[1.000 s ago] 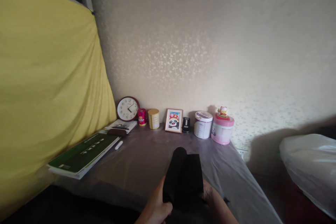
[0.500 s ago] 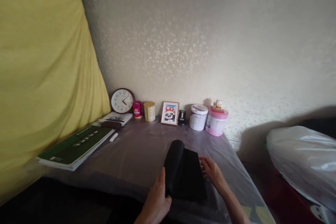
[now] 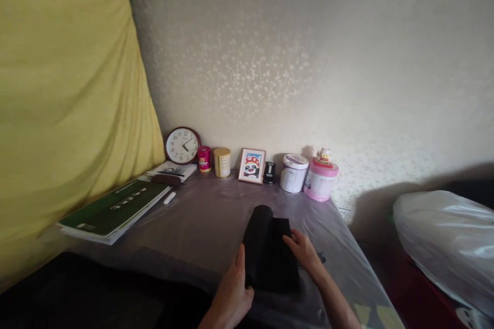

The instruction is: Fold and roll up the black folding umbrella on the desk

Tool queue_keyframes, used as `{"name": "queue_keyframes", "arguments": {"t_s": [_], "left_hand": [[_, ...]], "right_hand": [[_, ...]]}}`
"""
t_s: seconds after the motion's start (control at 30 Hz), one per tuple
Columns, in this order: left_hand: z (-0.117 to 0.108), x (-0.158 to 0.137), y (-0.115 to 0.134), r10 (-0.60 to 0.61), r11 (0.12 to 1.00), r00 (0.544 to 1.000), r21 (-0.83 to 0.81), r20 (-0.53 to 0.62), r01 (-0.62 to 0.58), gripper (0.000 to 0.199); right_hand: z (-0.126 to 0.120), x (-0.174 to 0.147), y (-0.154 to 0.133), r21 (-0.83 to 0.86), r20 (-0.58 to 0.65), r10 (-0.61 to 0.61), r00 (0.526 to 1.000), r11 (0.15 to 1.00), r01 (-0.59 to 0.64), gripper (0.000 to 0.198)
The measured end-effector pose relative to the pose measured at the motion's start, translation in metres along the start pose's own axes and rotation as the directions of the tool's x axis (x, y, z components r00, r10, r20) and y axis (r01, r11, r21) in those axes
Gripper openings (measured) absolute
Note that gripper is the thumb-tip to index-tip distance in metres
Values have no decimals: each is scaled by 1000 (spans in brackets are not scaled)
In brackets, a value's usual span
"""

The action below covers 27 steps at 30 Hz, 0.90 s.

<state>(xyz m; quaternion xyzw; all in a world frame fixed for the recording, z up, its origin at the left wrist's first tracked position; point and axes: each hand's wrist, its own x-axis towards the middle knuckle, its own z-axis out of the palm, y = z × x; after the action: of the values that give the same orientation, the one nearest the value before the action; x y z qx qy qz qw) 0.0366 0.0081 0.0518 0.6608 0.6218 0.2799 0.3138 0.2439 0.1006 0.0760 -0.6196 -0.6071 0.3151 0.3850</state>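
A soft-looking black sheet, its left part curled into a thick roll, lies on the near part of the table. My left hand grips the lower left of the roll, with the thumb along its side. At the sheet's right edge is my right hand, thumb on top and the other fingers partly hidden, pinching the edge. A small dark thing shows on the table just right of my right wrist; I cannot make out its kind.
Along the wall stand a clock, a pink tin, a yellow tin, a panda picture frame, a white tub and a pink tub. A green book lies left, near a yellow curtain.
My right hand has shifted left onto the sheet's edge, with its thumb now over it. The small dark thing beside the wrist has come into view. The camera view has turned slightly.
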Motion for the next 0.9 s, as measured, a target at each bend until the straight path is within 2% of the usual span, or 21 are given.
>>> {"name": "queue_keyframes", "arguments": {"t_s": [0.17,0.3,0.43,0.57,0.73,0.83,0.9], "left_hand": [[0,1,1,2,1000,1000,31,9,-2,90],[0,0,3,-6,998,1000,55,15,5,91],[-2,0,6,-15,996,1000,84,25,13,89],[-3,1,8,-1,995,1000,95,3,1,84],[-8,-2,3,14,997,999,75,32,-17,79],[-16,-9,-1,7,994,997,107,72,-15,74],[-21,-14,-1,0,987,999,160,44,-7,67]], "right_hand": [[21,8,-36,248,72,-30,997,969,11,40],[51,17,-50,306,56,-1,998,952,-16,41],[73,24,-50,201,89,23,996,979,-40,40],[83,26,-46,52,123,5,992,999,-12,36],[84,24,-49,-7,267,-114,957,993,120,25],[82,17,-57,-61,288,-188,939,975,213,17],[81,12,-62,-126,282,-227,932,954,271,16]]}}
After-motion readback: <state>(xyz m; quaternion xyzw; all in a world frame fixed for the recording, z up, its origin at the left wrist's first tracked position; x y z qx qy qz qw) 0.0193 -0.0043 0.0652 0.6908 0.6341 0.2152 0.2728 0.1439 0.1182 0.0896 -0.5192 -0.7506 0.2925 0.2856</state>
